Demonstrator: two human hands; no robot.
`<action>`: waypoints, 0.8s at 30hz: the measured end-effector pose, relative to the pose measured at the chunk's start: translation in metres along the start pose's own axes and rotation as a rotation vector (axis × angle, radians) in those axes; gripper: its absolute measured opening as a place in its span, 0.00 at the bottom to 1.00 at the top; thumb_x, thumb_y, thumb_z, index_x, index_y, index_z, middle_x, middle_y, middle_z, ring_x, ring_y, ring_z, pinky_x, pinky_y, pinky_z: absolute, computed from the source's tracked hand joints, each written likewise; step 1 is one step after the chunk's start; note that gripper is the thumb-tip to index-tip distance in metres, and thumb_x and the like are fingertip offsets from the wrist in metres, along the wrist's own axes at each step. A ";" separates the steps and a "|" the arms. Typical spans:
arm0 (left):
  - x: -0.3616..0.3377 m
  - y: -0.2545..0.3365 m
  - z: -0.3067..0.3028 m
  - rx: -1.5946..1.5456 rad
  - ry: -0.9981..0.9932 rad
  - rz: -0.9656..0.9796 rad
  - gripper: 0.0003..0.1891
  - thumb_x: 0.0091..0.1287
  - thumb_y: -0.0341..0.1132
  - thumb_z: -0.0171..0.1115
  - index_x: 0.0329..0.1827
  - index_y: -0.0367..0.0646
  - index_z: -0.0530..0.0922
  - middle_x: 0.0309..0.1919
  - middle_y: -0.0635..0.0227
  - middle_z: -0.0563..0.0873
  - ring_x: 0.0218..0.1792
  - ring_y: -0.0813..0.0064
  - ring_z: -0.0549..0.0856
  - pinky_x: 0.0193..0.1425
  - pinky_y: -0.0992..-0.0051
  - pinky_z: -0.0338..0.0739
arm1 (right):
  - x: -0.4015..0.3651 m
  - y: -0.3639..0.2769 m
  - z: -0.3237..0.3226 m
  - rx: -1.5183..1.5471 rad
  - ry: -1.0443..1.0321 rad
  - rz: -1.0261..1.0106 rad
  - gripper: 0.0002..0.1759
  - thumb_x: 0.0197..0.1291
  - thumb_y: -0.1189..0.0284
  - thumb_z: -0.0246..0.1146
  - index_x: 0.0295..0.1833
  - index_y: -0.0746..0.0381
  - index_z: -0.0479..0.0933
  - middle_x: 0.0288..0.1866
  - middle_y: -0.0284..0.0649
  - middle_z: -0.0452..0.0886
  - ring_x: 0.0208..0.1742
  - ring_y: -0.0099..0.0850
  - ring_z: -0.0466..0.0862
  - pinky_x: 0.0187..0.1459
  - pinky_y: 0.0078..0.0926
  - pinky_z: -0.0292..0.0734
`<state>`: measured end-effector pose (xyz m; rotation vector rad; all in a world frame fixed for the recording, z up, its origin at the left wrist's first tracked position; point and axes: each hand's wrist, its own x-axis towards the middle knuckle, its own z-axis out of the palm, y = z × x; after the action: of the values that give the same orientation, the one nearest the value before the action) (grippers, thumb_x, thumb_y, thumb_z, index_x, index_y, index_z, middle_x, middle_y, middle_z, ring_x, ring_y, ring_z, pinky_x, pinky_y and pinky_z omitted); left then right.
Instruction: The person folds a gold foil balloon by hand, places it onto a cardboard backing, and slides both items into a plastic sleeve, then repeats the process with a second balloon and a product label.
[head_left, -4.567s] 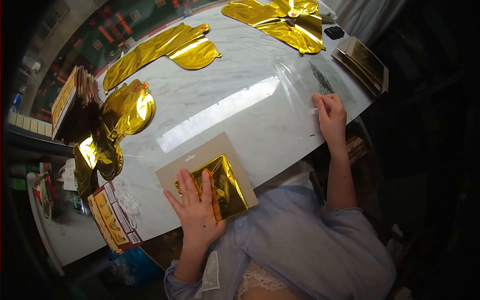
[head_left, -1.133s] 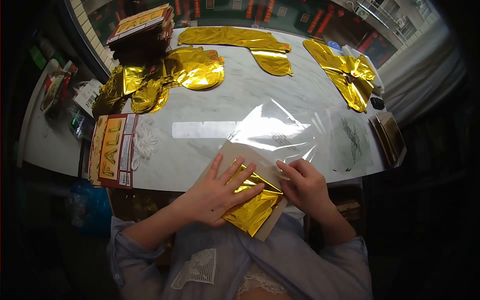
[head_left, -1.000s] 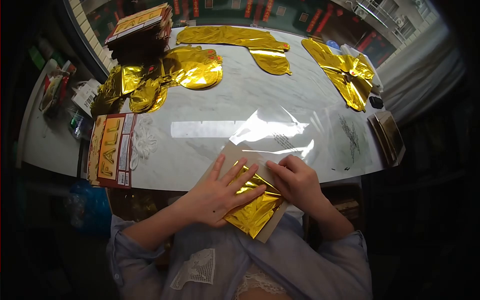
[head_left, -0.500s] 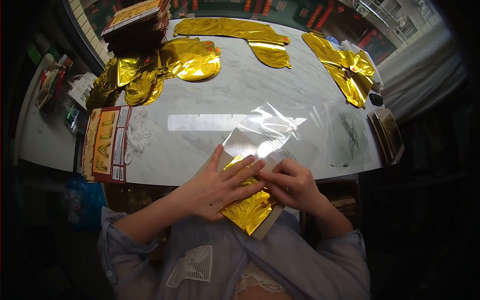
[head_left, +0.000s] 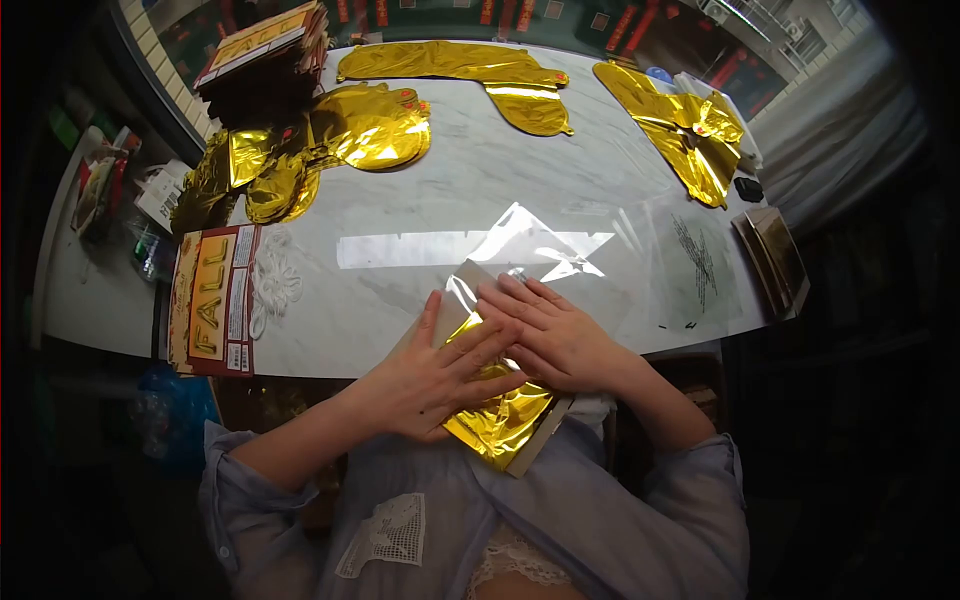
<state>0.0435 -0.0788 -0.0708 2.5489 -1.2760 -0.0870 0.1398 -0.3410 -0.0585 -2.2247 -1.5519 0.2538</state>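
Observation:
Folded gold foil (head_left: 503, 425) lies on a grey-brown card (head_left: 541, 444) at the table's near edge. My left hand (head_left: 440, 378) rests flat on the foil with its fingers spread. Stretched out beside it, my right hand (head_left: 548, 335) lies over the upper right part of the card, its fingertips by the clear plastic. A clear plastic bag (head_left: 520, 238) extends from the card's top onto the table. The fingers of both hands meet or overlap slightly over the foil, and they hide part of it.
Gold foil balloons (head_left: 375, 125) lie at the back left, more (head_left: 690, 125) at the back right. A FALL package (head_left: 212, 300) and white string (head_left: 275, 275) are at left, stacked packages (head_left: 265, 65) behind. Clear bags (head_left: 695, 265) and brown cards (head_left: 772, 262) are at right.
My right hand has gone from a pinch at the foil's right edge to lying flat higher on the card. The plastic beyond it has shifted. My left hand stays nearly in place.

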 end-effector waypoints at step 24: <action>-0.030 0.032 0.017 0.105 0.549 0.098 0.19 0.61 0.29 0.71 0.57 0.45 0.91 0.52 0.67 0.91 0.49 0.72 0.90 0.53 0.70 0.90 | -0.002 -0.006 0.000 -0.065 -0.051 0.027 0.37 0.82 0.61 0.54 0.90 0.59 0.58 0.94 0.43 0.56 0.93 0.41 0.55 0.90 0.50 0.44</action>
<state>-0.0027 -0.0775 -0.0800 2.3396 -1.1931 0.6667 0.1336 -0.3405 -0.0563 -2.3073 -1.5786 0.2730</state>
